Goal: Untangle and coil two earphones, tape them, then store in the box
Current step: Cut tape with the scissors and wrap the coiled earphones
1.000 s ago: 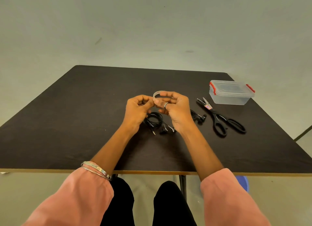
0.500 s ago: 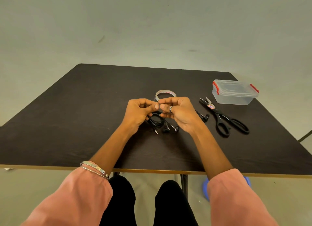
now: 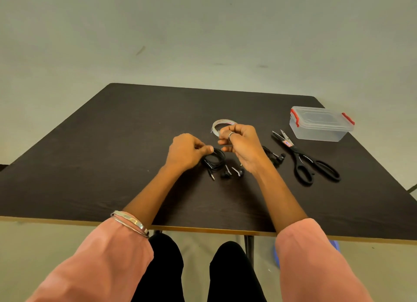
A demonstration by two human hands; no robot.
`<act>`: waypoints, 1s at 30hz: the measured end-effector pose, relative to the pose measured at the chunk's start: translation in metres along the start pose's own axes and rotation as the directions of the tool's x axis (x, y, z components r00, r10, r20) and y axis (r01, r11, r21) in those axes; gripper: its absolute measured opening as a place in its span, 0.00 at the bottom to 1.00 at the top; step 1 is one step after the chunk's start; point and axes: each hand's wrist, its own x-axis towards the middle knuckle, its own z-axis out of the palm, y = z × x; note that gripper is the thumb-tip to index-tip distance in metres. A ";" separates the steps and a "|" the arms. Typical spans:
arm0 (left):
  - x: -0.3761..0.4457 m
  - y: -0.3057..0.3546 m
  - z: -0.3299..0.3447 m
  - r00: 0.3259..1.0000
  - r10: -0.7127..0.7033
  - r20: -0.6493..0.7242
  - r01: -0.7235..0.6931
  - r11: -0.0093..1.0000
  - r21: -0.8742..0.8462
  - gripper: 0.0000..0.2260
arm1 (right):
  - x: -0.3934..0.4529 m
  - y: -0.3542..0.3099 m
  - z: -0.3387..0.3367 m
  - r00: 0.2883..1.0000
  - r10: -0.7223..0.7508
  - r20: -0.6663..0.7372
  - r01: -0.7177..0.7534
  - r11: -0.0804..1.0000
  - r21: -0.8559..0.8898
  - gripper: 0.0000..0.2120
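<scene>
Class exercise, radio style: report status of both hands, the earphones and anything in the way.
Left hand pinching coiled earphone on table. Right hand holding tape roll. Second earphone beside scissors. Box shut, path clear.

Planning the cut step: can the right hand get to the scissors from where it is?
Probably yes. The scissors lie flat just right of the right hand, nothing between them, but that hand holds the tape roll.

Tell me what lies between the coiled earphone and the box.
In the head view: the right hand, the second earphone and the scissors lie between coiled earphone and box.
</scene>
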 end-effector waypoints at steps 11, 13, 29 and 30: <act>0.000 -0.001 0.013 0.991 0.103 -0.082 -0.111 0.989 -0.094 0.03 | -0.003 0.021 0.008 0.965 -0.255 -0.055 0.232 0.938 -0.258 0.05; 0.001 -0.001 0.009 0.994 0.102 -0.039 -0.108 0.969 -0.220 0.04 | -0.004 0.023 0.008 0.934 -0.352 -0.062 0.312 0.887 -0.341 0.05; -0.005 -0.005 -0.004 0.997 -0.022 0.080 0.073 0.699 -0.712 0.07 | -0.005 0.033 0.016 0.726 -0.659 0.196 0.594 0.459 -0.661 0.10; -0.004 -0.005 -0.004 0.996 -0.033 0.082 0.082 0.689 -0.720 0.07 | -0.006 0.033 0.016 0.720 -0.661 0.211 0.601 0.442 -0.665 0.10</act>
